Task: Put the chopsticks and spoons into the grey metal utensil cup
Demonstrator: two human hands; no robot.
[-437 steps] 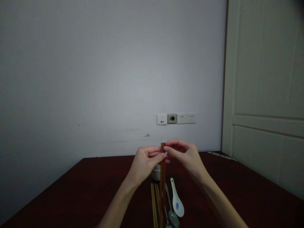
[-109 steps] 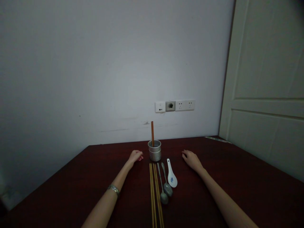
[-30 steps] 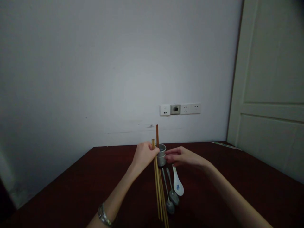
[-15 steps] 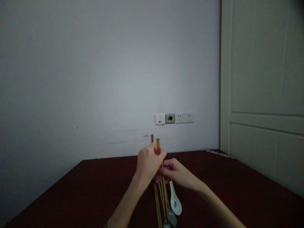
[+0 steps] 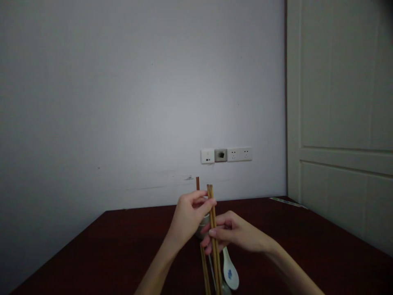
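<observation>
A pair of wooden chopsticks [image 5: 215, 250] stands nearly upright in front of me, tilted a little. My left hand [image 5: 192, 213] pinches the pair near its upper end. Lower down, my right hand [image 5: 231, 231] grips the same pair between thumb and fingers. Behind my hands is a pale grey round holder [image 5: 202, 229], mostly hidden. Reddish chopsticks [image 5: 197, 183] rise behind my left hand. Below, other wooden chopsticks [image 5: 205, 270] lie on the table, with a metal spoon [image 5: 226, 289] partly covered by the held pair. A white spoon [image 5: 230, 272] with a blue mark lies to their right.
The dark red table [image 5: 107, 250] reaches back to a pale wall [image 5: 138, 102]. Sockets and switch plates [image 5: 227, 155] are set in the wall. A light panelled door [image 5: 344, 123] stands at the right. A thin flat strip [image 5: 287, 202] lies at the table's back right.
The held chopsticks have shifted slightly right and their tops now stand side by side. My hands have moved a little apart, showing more of the grey holder. The view has tilted slightly up.
</observation>
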